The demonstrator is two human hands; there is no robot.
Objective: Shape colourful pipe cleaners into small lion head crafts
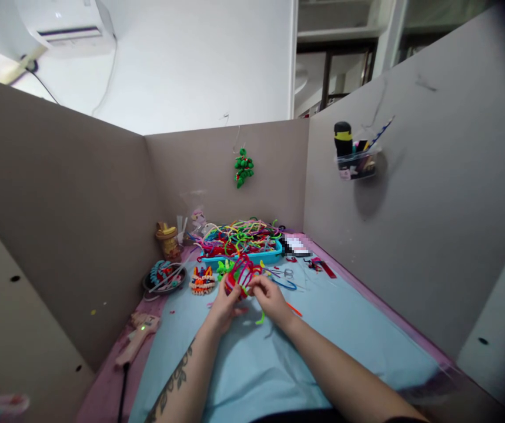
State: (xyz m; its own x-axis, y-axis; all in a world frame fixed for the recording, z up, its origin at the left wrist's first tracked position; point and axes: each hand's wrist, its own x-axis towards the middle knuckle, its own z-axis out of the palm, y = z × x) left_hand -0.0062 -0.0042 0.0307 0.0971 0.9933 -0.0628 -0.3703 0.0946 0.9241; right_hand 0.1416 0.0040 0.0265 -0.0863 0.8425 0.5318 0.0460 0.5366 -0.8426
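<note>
A: Nearest you lies the blue mat (344, 352). Where are your hands?
B: Just short of the blue tray (267, 257) (heaped with pipe cleaners). Your left hand (223, 306) and right hand (272, 296) each pinch the red pipe-cleaner piece (240, 271), fingers closed on it, held between them.
A: Left of the tray?
B: Small finished figures (202, 281); a glue gun (140, 336) farther left, toward you.

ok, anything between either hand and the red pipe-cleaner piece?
Nothing visible. The left hand and right hand both grip the red pipe-cleaner piece directly, above the light blue mat, just short of the blue tray of pipe cleaners.
</note>
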